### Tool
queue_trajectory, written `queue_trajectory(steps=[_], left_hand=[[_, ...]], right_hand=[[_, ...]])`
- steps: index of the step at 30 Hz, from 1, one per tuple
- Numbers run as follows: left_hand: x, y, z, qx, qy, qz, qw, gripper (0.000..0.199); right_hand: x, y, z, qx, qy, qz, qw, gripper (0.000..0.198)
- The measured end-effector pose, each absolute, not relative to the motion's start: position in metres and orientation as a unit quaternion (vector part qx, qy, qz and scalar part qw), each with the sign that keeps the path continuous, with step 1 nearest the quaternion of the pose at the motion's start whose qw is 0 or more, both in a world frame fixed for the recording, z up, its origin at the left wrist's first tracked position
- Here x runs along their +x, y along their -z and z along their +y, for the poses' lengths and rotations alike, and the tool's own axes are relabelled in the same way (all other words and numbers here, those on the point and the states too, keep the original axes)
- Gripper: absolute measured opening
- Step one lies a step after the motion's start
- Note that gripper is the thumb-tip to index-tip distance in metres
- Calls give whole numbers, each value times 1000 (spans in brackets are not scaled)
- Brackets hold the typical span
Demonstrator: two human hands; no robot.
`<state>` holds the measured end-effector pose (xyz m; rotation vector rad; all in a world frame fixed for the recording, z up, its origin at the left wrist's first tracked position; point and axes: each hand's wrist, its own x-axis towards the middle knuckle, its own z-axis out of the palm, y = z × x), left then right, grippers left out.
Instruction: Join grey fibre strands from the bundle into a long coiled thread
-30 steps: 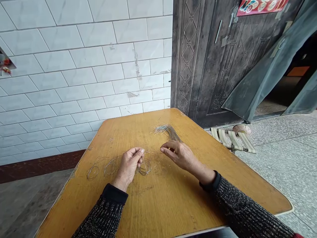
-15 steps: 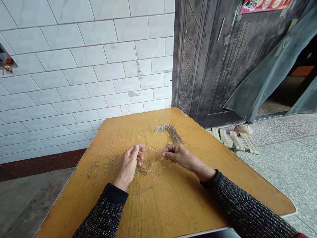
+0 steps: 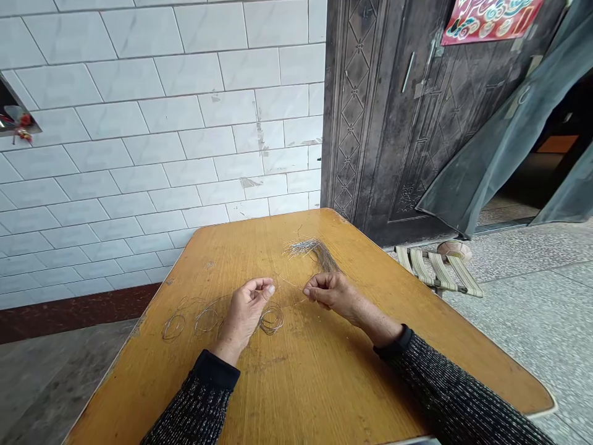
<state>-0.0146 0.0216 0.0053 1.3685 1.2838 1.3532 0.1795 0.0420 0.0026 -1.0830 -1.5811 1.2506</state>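
Over the middle of the table, my left hand is closed, thumb and forefinger pinched together at a thin wire. Facing it, my right hand pinches the same wire, which runs as a loose loop between both hands. The exact grip of the left fingertips is too fine to make out. Just under the left hand lies a coil of wire. Farther left are two more wire coils, one in the middle and one at the edge. Beyond my right hand rests a bundle of cut wires.
The yellow wooden table narrows toward a white tiled wall. A dark carved door stands behind its right corner, with a grey curtain beside it. A strapped stool stands right of the table.
My left thumb and forefinger have come together, where the fingers were more spread before. My right hand stays nearly in place. The view has tilted slightly upward.
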Motion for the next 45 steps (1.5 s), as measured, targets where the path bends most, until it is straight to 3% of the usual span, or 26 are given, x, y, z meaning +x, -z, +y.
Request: queue_trajectory(steps=[7, 14, 21, 25, 37, 45], left_hand=[[-13, -6, 21, 555, -540, 495, 395, 18], [-11, -12, 16, 536, -526, 514, 414, 27], [-12, -10, 18, 532, -532, 521, 403, 32], [-11, -8, 18, 537, -522, 525, 405, 30], [-9, -5, 15, 569, -491, 519, 406, 29], [-4, -6, 10, 600, -467, 515, 396, 25]], right_hand=[[178, 3, 44, -424, -503, -644, 391, 17], [178, 1, 43, -425, -507, -638, 395, 16], [239, -16, 76, -540, -396, -496, 554, 19], [284, -7, 102, -606, -330, -431, 581, 21], [312, 19, 123, -725, -231, -468, 449, 9], [257, 13, 113, -720, -126, -605, 317, 22]])
